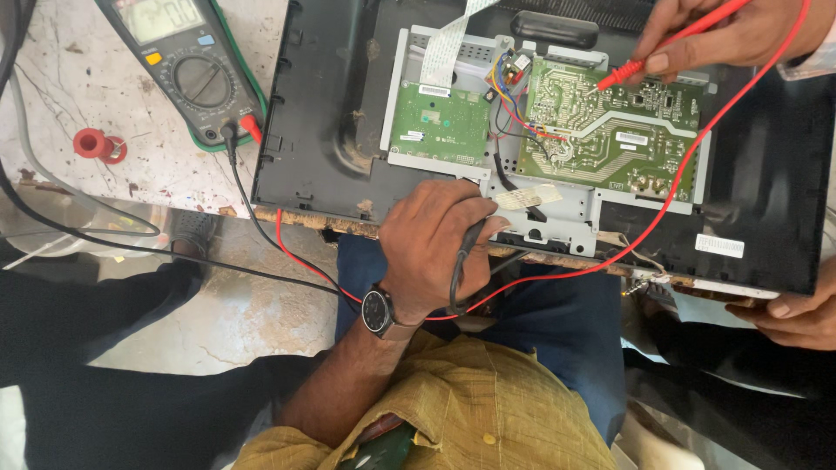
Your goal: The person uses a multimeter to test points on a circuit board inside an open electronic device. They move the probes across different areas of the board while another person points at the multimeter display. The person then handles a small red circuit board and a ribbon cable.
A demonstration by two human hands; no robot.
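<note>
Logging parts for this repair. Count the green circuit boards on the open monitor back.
2. The smaller green board sits on the left of the metal frame. The larger green board sits on the right, under the red probe tip. Others may be hidden under the frame.

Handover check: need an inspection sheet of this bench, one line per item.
Surface: stained, scratched pale bench.
Job's things: opened monitor lying face down, two green boards exposed; multimeter at upper left.
Clutter: small red part beside the meter.
Grippers: left hand grips black probe at the monitor's near edge; right hand not in view. A co-worker's hand puts red probe on the larger board; another hand holds the monitor's right corner.
Cables: red lead and black lead run from the meter; white ribbon.
Surroundings: worn floor, dark trouser legs.
</note>
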